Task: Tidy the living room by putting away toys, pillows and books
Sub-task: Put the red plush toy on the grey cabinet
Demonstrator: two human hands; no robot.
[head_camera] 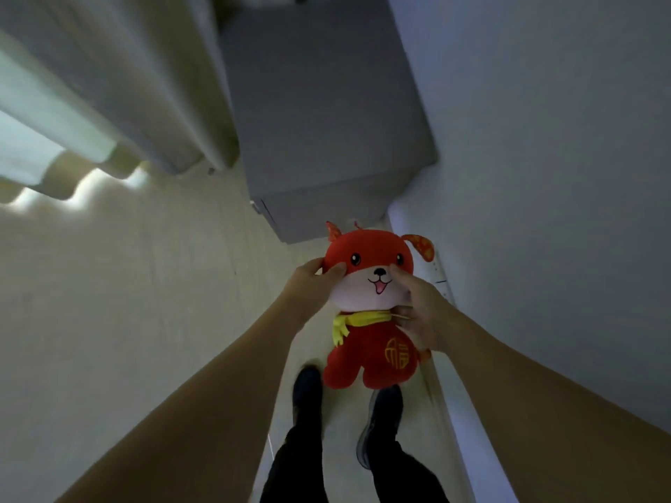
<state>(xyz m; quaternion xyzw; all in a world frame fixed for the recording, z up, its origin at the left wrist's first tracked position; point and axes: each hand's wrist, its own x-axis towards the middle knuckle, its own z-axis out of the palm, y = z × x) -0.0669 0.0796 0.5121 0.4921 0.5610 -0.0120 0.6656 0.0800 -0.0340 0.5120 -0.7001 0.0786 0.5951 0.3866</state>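
Head view, the only one: a red plush dog (366, 306) hung upright in the air in front of the person, face turned toward the camera, its long axis running head-up to feet-down, with the feet dangling just above the person's dark shoes (308, 393). The toy lay between the two hands, so neither was clearly nearer. The left hand (312, 285) gripped the side of the toy's head, thumb curled onto the red cheek and fingers wrapped behind, where they were hidden. The right hand (421, 314) held the other side lower down, thumb pressed on the white muzzle and fingers curled at the yellow scarf (363, 318) around the neck. Both hands were thus clamped on the toy, not loose.

Straight ahead, beyond the toy's head, stood a grey cabinet (326, 114) set against the white wall (544, 139), with a pale curtain (109, 85) to the left over a light floor (145, 285). Probably the toy would be carried forward to that cabinet top, a move asking only a lift and reach with both arms.
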